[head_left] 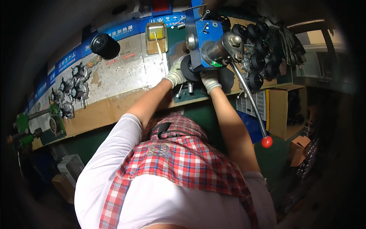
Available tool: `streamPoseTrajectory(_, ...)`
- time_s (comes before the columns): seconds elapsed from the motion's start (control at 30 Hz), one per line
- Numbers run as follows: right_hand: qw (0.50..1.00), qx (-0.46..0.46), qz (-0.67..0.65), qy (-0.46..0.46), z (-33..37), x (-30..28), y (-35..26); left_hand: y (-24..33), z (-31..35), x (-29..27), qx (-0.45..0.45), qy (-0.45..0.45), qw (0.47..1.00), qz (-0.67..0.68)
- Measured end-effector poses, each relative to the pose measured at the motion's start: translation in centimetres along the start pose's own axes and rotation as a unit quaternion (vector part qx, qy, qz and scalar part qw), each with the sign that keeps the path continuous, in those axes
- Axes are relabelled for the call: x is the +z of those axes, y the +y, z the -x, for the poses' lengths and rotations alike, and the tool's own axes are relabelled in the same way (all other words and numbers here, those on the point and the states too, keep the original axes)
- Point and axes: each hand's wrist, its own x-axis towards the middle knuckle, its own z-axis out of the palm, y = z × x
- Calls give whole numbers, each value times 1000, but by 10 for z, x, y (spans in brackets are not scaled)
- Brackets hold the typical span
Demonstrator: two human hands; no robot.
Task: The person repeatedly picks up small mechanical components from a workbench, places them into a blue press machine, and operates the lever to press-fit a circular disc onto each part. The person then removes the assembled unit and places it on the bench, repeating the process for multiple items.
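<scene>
- Left hand, in a striped glove, is against the left side of a black disc; its fingers are partly hidden, so I cannot tell how firmly they close.
- Right hand, also gloved, reaches under the blue press; I cannot tell whether its fingers are open or hold anything.
- The disc is between the hands, at the press's lower front, above the desk.
- The lever slants down past the right forearm, ending in a red knob.
</scene>
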Motion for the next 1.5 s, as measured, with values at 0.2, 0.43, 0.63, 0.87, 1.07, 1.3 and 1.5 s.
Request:
streamPoseTrajectory(0.2, 999, -21, 11, 36, -6, 27, 9, -2, 22, -27, -137, -95, 984, -65)
streamPoseTrajectory(0.43, 989, -84, -44, 111, -32, 26, 13, 70, 8, -56, -162, -48, 983, -68)
streamPoseTrajectory(0.63, 822, 31, -555, -126, 61, -113, 33, 52, 1, -41, -162, 1, 984, -78)
streamPoseTrajectory(0.87, 893, 44, -389, -222, 201, -243, 54, 55, 3, -48, -174, -9, 981, -87)
streamPoseTrajectory(1.07, 986, 0, -128, -111, 196, -142, 85, 69, -3, -52, -175, -33, 980, -85)
streamPoseTrajectory(1.3, 996, 54, -71, 13, 163, -52, 81, 58, -5, -51, -179, -32, 980, -85)
streamPoseTrajectory(1.5, 993, 78, -92, -17, 165, -59, 83, 57, 1, -49, -172, -15, 982, -81)
